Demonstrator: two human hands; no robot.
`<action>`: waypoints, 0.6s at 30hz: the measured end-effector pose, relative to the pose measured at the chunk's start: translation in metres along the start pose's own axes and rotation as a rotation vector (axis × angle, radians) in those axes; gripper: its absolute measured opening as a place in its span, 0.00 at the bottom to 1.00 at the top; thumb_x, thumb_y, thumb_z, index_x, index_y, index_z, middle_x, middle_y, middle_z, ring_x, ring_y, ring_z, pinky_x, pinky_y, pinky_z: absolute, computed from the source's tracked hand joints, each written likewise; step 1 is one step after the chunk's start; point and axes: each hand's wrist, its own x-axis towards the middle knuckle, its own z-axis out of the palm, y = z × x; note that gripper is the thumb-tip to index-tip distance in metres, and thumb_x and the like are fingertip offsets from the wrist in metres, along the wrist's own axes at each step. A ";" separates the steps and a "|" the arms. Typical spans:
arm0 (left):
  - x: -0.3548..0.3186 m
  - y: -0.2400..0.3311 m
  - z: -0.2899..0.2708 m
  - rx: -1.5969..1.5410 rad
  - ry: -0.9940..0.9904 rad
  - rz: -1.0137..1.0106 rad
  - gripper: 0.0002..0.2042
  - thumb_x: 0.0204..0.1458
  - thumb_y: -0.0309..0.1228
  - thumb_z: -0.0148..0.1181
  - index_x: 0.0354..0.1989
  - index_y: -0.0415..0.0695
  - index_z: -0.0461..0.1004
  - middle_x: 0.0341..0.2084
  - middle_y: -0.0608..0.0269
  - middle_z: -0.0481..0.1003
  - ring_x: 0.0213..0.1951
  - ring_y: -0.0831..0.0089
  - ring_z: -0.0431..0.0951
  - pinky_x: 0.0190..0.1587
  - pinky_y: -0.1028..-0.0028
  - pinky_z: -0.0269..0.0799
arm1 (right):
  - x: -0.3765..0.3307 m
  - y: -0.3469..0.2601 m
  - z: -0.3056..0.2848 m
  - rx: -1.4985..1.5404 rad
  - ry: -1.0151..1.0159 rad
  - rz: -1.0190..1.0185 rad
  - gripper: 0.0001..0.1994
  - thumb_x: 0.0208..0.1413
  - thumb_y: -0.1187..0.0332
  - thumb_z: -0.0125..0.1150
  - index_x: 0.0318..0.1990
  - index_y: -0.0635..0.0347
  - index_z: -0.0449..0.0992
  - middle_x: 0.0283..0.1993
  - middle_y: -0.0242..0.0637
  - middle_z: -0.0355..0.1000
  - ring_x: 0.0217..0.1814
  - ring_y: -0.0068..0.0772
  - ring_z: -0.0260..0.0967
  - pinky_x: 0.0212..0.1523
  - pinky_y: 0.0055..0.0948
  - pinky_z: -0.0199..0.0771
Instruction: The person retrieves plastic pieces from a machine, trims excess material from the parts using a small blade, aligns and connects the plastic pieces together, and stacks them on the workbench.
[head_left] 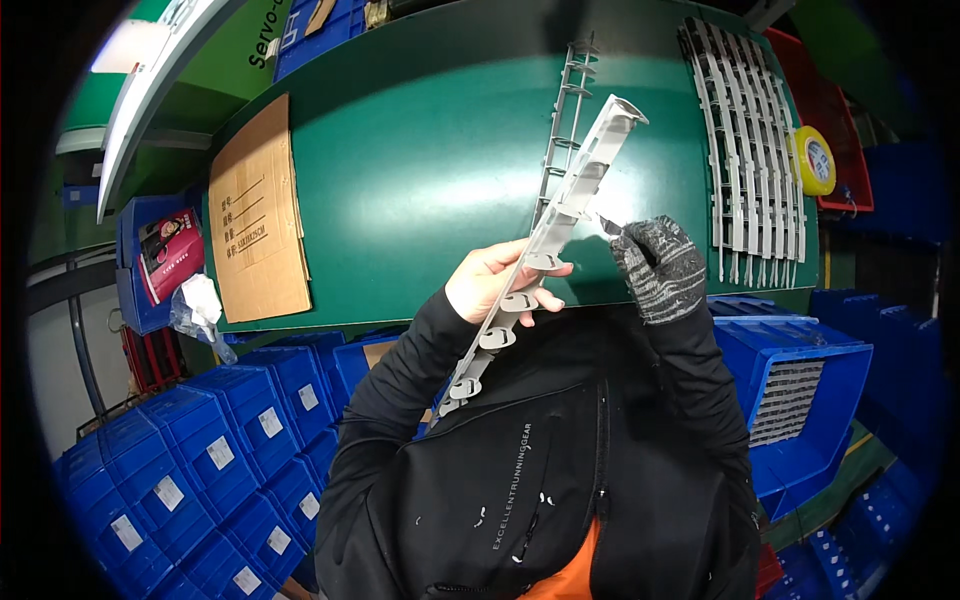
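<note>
Bare, my left hand [497,283] is wrapped round a long light-grey plastic strip [567,207] with curved tabs along it. The strip slants from my chest up over the table. In a grey knitted glove, my right hand [662,268] pinches a small dark blade-like piece [609,227] just right of the strip; its exact kind is too small to tell. Behind the strip, a thin grey rail with crosspieces [562,130] lies on the green table [420,170].
Several grey strips [745,150] lie side by side at the table's right, near a yellow round tape roll [815,160] and a red bin [835,110]. Flattened cardboard [258,215] covers the left end. Blue crates [190,450] are stacked lower left; another blue crate [810,400] stands lower right.
</note>
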 end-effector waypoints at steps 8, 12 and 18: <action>0.000 -0.001 0.002 0.046 0.040 -0.004 0.20 0.50 0.31 0.48 0.51 0.38 0.56 0.42 0.49 0.67 0.32 0.64 0.75 0.23 0.76 0.73 | 0.015 0.003 -0.007 0.165 -0.121 0.075 0.12 0.52 0.65 0.46 0.28 0.64 0.71 0.16 0.35 0.63 0.16 0.25 0.61 0.19 0.23 0.60; 0.001 0.001 0.005 0.054 0.024 0.002 0.20 0.50 0.31 0.48 0.51 0.37 0.56 0.42 0.49 0.67 0.32 0.64 0.75 0.23 0.77 0.73 | 0.019 0.012 0.001 -0.064 -0.173 -0.004 0.09 0.51 0.67 0.47 0.30 0.62 0.71 0.17 0.40 0.64 0.19 0.36 0.62 0.21 0.30 0.61; 0.003 -0.002 0.004 0.071 0.031 -0.007 0.20 0.50 0.32 0.48 0.51 0.37 0.57 0.41 0.50 0.67 0.31 0.65 0.75 0.22 0.76 0.73 | 0.010 0.017 0.002 0.133 -0.152 0.072 0.10 0.51 0.66 0.45 0.35 0.59 0.73 0.15 0.31 0.63 0.15 0.21 0.61 0.19 0.21 0.62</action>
